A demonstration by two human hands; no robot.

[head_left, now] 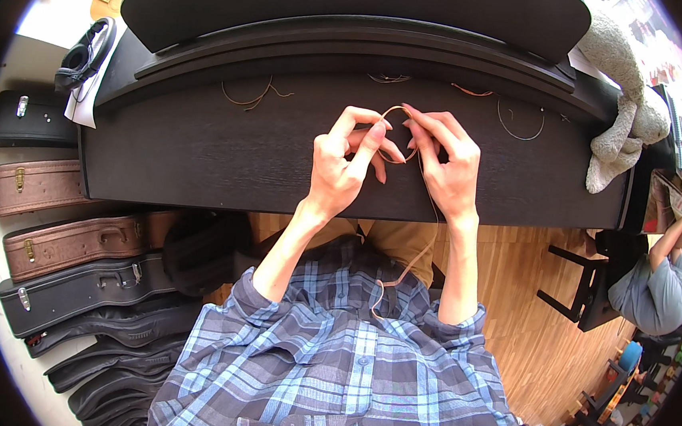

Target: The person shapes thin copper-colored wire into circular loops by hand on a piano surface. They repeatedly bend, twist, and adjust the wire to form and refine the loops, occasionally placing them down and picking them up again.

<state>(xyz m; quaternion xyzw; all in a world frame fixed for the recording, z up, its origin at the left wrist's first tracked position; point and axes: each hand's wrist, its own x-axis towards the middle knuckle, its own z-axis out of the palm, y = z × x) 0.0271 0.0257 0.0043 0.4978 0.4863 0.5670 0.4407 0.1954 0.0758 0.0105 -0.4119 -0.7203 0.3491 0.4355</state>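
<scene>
Above the black wood-grained top [201, 154], both of my hands work on a thin coppery guitar string [398, 108] bent into a small loop. My left hand [337, 165] pinches the loop's left side between thumb and fingers. On the other side, my right hand [452, 170] grips it the same way, fingertips close to the left ones. The string's loose tail runs down past the front edge and curls over my plaid shirt. Beyond my hands lie a curled brassy string [265, 93], a short orange-coloured piece [471, 90], some thin wire [389, 79] and a silvery curved string [515, 136].
A raised black panel [357, 6] borders the top at the back. Headphones [87, 53] sit at the far left, a grey plush toy [614, 146] at the right. Instrument cases [74, 248] line the left floor. Rightward are a black bench [587, 292] and a person in a grey shirt [651, 293].
</scene>
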